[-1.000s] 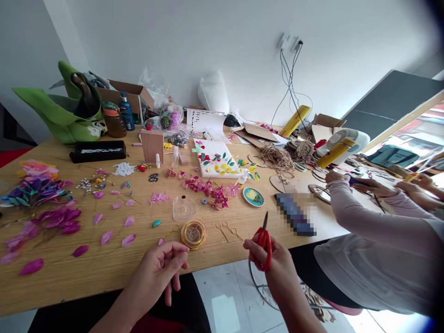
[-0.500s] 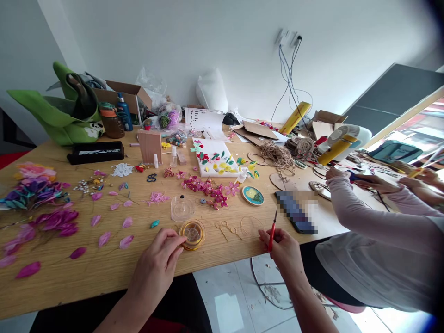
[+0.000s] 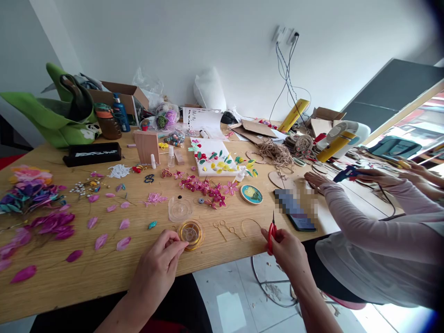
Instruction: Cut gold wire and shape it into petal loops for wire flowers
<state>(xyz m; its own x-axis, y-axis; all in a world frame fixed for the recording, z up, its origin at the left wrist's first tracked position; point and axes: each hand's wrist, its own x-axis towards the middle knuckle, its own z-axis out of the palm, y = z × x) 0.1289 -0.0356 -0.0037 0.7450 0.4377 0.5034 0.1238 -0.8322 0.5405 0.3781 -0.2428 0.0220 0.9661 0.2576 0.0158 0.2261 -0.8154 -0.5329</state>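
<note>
My left hand (image 3: pixel 156 266) is closed, thumb and forefinger pinching the near left edge of a clear spool of gold wire (image 3: pixel 190 232) that lies flat on the table. In my right hand (image 3: pixel 288 249), red-handled scissors (image 3: pixel 272 233) point upward with their dark tips. A thin curved length of gold wire (image 3: pixel 250 220) reaches toward the right fingertips; whether they grip it, I cannot tell. Several bent gold wire pieces with looped ends (image 3: pixel 227 229) rest between my hands. Behind the spool sits an open clear round case (image 3: pixel 180 210).
Pink petals (image 3: pixel 100 241) spread across the left side. Magenta flowers (image 3: pixel 208 187), a round painted piece (image 3: pixel 251 194) and a phone (image 3: pixel 294 212) lie further back. At the right, a co-worker's sleeved arm (image 3: pixel 347 208) reaches over the table; a blue glue gun (image 3: pixel 345 174) is in that person's hand.
My right hand has turned slightly, so the scissors' red handles show more openly. My left fingers shifted a little on the spool. The co-worker's hands moved apart.
</note>
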